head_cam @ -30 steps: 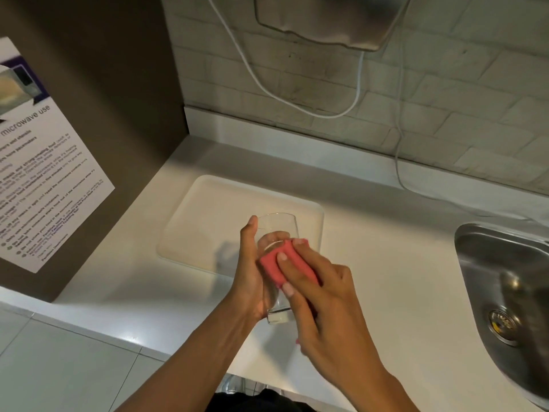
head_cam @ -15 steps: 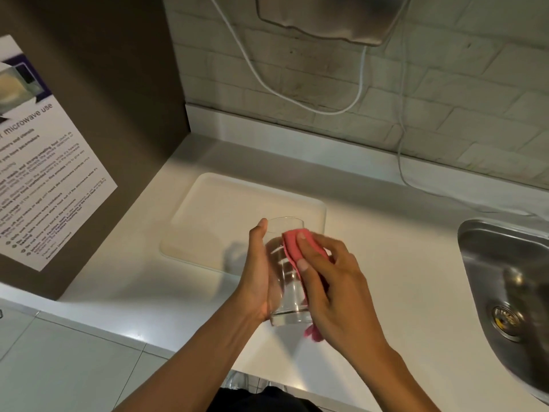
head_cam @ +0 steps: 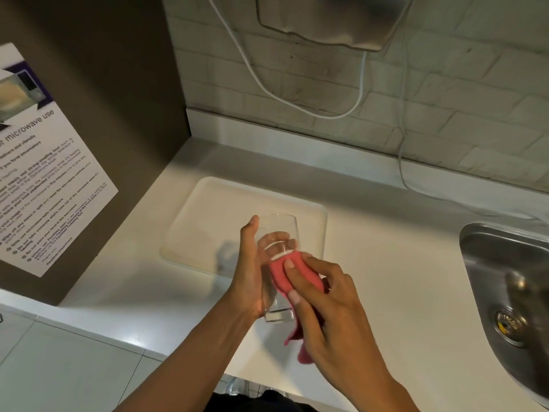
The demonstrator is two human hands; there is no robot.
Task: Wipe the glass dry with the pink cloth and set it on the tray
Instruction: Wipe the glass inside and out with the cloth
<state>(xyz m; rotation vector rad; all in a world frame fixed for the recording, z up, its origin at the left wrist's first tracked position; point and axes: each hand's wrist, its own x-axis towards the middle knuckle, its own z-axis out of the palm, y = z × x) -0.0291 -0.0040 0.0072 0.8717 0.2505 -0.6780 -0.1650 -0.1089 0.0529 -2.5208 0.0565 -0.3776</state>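
A clear drinking glass (head_cam: 279, 230) is held tilted above the counter, its mouth toward the tray. My left hand (head_cam: 249, 272) wraps around its left side, fingers showing through the glass. My right hand (head_cam: 323, 298) presses the pink cloth (head_cam: 282, 275) against the glass's right side; a loose end of the cloth hangs below my palm. The white tray (head_cam: 214, 221) lies flat on the counter just behind the glass, with nothing on it.
A steel sink (head_cam: 511, 292) is sunk into the white counter (head_cam: 386, 263) at the right. A brown cabinet side with a microwave notice (head_cam: 44, 179) stands at the left. White cables (head_cam: 297, 93) hang on the brick wall below a metal appliance (head_cam: 326, 19).
My right hand has slid the pink cloth down from the glass's rim toward its middle. The left hand keeps the glass in nearly the same place.
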